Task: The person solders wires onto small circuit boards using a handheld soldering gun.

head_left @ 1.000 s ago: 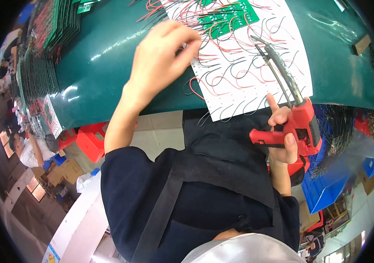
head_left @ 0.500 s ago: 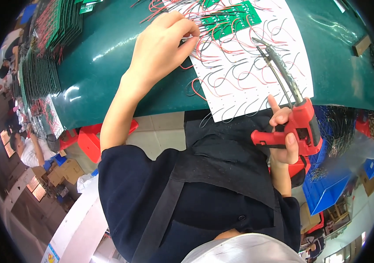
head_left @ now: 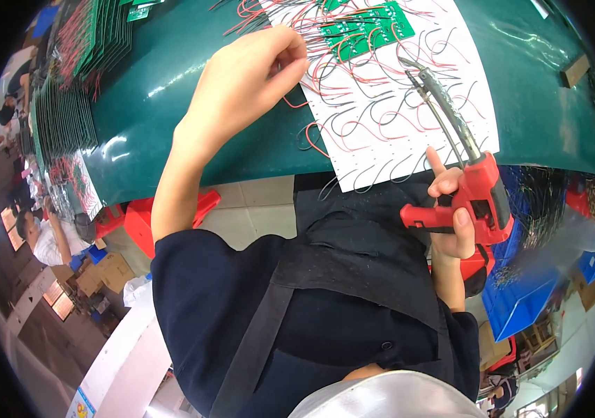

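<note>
Head view: the left hand reaches to the upper middle of the frame, fingers pinched together on a thin wire at the left edge of the white sheet; just what the fingertips grip is too small to tell beyond that; the sheet lies on the green desk and carries rows of red and black wires, with a green circuit board at its top edge, in the upper centre of the frame. The right hand sits at centre right, closed around the red grip of a soldering gun, forefinger raised along it; the gun's dark metal barrel slants up and left over the sheet, its tip just below the board. At the upper left, stacks of green boards with red wires stand on the desk; at lower right, below the desk edge, a blue bin; at centre left, a red crate on the floor; another person sits at the far left edge.
</note>
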A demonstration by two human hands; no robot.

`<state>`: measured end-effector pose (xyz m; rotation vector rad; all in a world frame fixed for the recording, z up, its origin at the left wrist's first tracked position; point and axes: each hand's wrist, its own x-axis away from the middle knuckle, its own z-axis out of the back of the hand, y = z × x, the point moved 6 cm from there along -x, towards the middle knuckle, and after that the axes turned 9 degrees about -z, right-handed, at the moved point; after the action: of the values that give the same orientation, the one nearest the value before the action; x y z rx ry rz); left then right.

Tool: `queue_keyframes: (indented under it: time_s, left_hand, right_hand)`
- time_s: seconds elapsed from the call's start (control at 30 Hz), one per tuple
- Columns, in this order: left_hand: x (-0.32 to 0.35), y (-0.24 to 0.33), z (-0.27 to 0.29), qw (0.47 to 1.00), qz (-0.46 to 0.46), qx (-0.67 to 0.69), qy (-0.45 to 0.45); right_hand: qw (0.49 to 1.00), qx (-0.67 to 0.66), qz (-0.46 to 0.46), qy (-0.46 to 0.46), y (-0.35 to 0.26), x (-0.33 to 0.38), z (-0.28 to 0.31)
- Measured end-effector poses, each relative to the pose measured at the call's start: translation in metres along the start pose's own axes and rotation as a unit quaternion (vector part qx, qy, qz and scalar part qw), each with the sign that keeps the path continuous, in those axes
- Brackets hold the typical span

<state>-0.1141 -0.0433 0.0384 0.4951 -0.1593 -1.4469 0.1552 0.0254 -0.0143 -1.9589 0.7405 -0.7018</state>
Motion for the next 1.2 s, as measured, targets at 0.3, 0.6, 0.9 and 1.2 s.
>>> queue_keyframes:
  time_s: [0.3,0.6,0.9,1.2]
  left_hand:
    - [0.047,-0.004,-0.007,0.902,0.082,0.419,-0.067]
    - [0.039,0.001,-0.020,0.938,-0.033,0.346,-0.014]
    - [0.045,0.003,-0.026,0.982,0.007,0.186,-0.012]
    - [0.047,0.014,-0.031,0.997,-0.043,0.050,0.030]
  right_hand:
    - [0.999,0.041,-0.020,-0.011,-0.010,0.008,-0.004]
    - [0.979,0.084,-0.185,0.018,-0.003,0.028,-0.024]
    - [0.969,0.086,-0.231,-0.033,0.007,0.033,-0.026]
    - [0.954,0.118,-0.272,-0.037,0.017,0.037,-0.030]
